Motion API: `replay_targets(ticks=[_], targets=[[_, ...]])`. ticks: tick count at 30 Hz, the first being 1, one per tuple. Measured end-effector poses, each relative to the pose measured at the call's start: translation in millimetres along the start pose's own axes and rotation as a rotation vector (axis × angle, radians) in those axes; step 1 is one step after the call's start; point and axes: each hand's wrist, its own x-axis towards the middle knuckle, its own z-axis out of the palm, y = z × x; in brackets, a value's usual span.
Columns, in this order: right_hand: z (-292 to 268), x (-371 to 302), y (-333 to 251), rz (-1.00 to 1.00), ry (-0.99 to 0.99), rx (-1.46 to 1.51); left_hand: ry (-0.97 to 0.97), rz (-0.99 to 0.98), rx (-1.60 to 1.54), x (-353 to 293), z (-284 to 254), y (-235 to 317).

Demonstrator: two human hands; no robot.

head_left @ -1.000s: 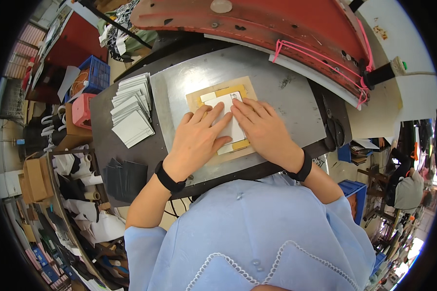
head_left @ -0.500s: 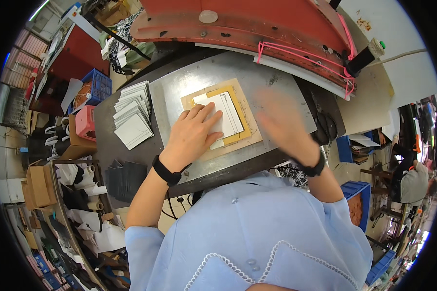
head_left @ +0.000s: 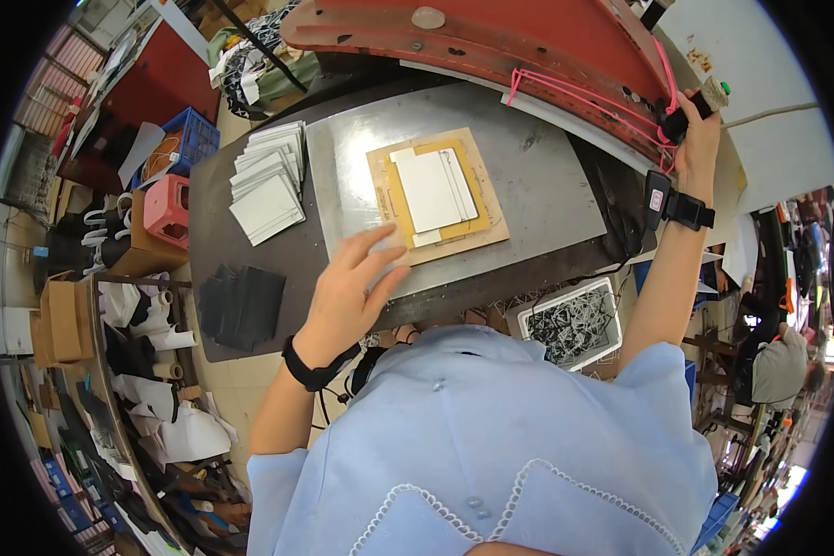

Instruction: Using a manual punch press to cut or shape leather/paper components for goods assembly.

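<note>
As left fingers point(head_left: 366, 242) withdrew, right fingers point(head_left: 689, 108) gripped handle point(head_left: 674, 126).

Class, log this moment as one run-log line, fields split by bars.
left hand: open, near corner of tan board | right hand: closed around black handle | white sheet: atop yellow backing

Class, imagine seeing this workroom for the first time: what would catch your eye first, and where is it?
The large red machine part slants across the top, with pink cord near its right end, where the right hand grips a black handle. Below, a white card lies on a tan-and-yellow board on the grey metal plate.
</note>
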Motion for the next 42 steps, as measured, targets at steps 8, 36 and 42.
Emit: replay_targets(ticks=[8,36,42], targets=[[0.3,-76.1,-43.7,0.004,-0.099,-0.141,-0.075,0.142,-0.264,0.9,13.9,24.2],[22.2,-125.8,-112.6,-0.032,-0.304,0.185,0.464,-0.052,-0.919,-3.2,-47.3,94.2],[25.9,-126.2,-118.6,0.13,-0.404,0.363,0.557,-0.145,-0.973,-13.8,-63.3,83.1]])
